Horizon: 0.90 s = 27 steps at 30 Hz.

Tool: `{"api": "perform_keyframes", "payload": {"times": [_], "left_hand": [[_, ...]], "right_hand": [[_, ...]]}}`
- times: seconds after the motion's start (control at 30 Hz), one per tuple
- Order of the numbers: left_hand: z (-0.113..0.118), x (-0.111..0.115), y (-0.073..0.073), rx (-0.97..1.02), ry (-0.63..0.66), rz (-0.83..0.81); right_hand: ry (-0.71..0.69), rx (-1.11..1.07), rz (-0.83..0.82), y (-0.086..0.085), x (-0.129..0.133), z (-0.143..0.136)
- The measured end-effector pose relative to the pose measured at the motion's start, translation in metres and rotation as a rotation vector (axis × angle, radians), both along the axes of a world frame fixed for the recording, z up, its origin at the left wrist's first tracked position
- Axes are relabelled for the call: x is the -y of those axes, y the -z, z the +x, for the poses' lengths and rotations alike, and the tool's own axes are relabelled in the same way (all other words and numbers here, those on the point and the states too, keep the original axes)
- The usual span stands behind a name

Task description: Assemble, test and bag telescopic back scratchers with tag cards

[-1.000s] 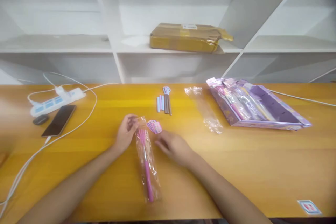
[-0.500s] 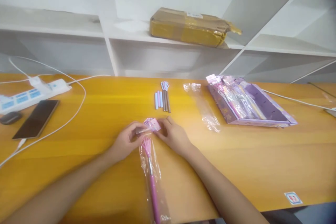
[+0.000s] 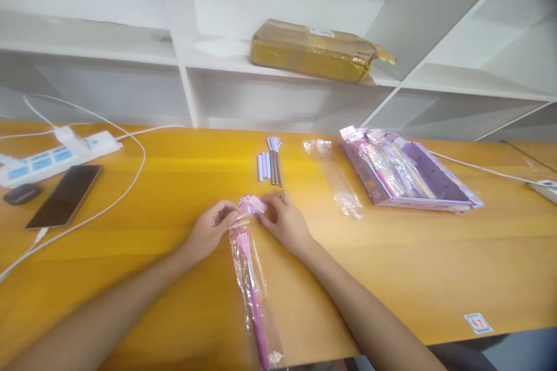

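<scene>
A back scratcher with a pink claw head and magenta handle (image 3: 257,324) lies in a clear plastic bag (image 3: 260,278), pointing toward the table's front edge. At the bag's top is a pink printed header card (image 3: 251,204). My left hand (image 3: 209,231) pinches the clear film at the bag's top edge between thumb and fingers. Opposite it, my right hand (image 3: 285,221) has the card's right end between thumb and fingers. Beyond the hands lie several metal rods with curved pale heads (image 3: 275,161) and several short blue and pink sleeves (image 3: 263,167).
An empty clear bag (image 3: 335,179) lies right of the rods. Further right, a purple box (image 3: 435,205) holds several packaged scratchers. At left are a power strip (image 3: 47,165), a phone (image 3: 65,196), a black case (image 3: 21,193) and looping white cables. A taped parcel (image 3: 313,53) rests on the shelf.
My left fingers have shifted slightly along the bag's top edge, and the film there now shows as a narrow strip. My right hand stays at the card. The view has swung slightly.
</scene>
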State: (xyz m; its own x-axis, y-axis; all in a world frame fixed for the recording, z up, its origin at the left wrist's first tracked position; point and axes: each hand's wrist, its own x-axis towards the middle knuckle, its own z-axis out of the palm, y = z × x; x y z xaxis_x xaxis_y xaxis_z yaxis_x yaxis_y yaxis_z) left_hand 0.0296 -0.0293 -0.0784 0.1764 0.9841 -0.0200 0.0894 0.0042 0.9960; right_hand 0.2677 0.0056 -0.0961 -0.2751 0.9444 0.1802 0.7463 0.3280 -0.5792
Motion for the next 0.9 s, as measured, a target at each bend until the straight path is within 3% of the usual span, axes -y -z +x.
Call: {"api": "perform_keyframes", "payload": {"times": [0.27,0.4,0.5,0.63,0.73,0.9], "left_hand": [[-0.001,0.001,0.008,-0.005,-0.015,-0.024],[0.000,0.003,0.005,0.027,0.012,-0.034],[0.003,0.006,0.001,0.066,0.058,-0.020],[0.004,0.008,0.001,0.097,0.135,0.024],[0.003,0.007,0.004,0.055,0.186,0.030],[0.000,0.003,0.008,-0.047,0.090,0.025]], "right_hand": [[0.021,-0.237,-0.104,-0.002,-0.001,0.005],[0.035,-0.407,-0.059,-0.007,0.001,0.007],[0.058,-0.560,-0.116,-0.009,0.006,0.005],[-0.013,-0.804,-0.221,-0.009,0.017,-0.001],[-0.047,-0.868,-0.253,-0.011,0.027,-0.002],[-0.231,-0.870,-0.452,-0.011,0.047,-0.005]]}}
